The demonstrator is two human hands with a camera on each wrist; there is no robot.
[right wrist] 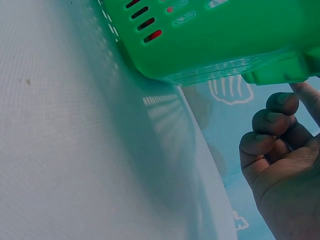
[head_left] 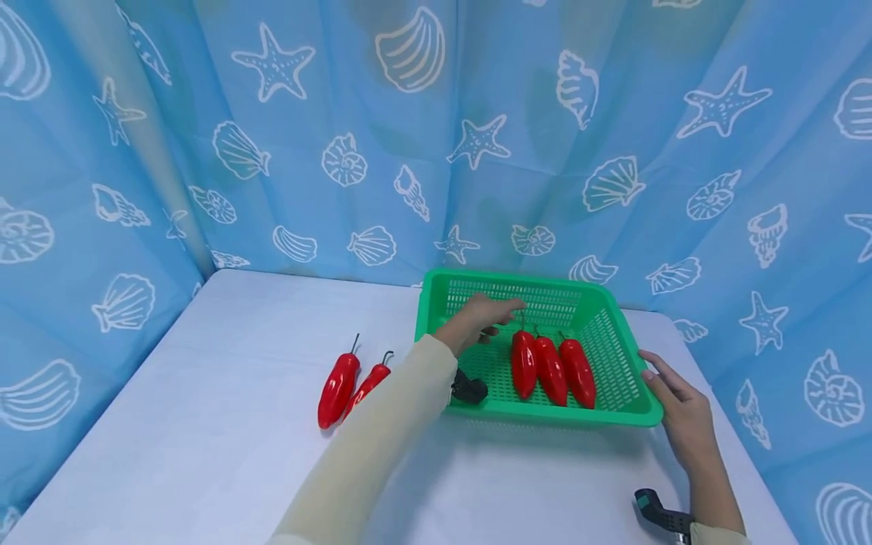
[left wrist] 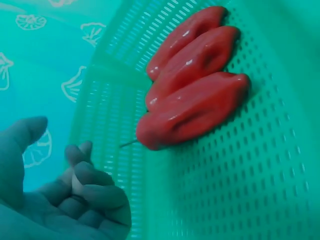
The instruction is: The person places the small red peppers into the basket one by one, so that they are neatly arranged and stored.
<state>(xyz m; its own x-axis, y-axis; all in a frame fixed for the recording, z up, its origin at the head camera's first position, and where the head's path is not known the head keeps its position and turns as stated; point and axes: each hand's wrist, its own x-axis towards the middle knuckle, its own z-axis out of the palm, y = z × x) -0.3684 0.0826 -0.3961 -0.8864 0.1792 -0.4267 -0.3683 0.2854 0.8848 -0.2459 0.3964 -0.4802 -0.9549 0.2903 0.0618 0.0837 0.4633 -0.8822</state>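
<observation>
Three glossy red peppers [head_left: 551, 371] lie side by side in a green plastic basket [head_left: 545, 416], their stems toward its far wall. Over the basket's left half, my left hand [head_left: 480, 318] reaches in beside the leftmost pepper [left wrist: 195, 110]. In the left wrist view that pepper's thin stem stands apart from the fingers, which are loosely curled round nothing with the thumb stretched out. My right hand [head_left: 684, 412] holds the basket's right rim between thumb and index finger. Its other fingers [right wrist: 270, 120] are curled below the rim in the right wrist view.
Two more red peppers [head_left: 338, 390] lie on the white table [head_left: 225, 363] left of the basket, one partly covered by the left sleeve [head_left: 381, 446]. Black wrist-camera mounts [head_left: 657, 511] sit on both wrists. A blue shell-print curtain [head_left: 409, 129] closes off the back and sides.
</observation>
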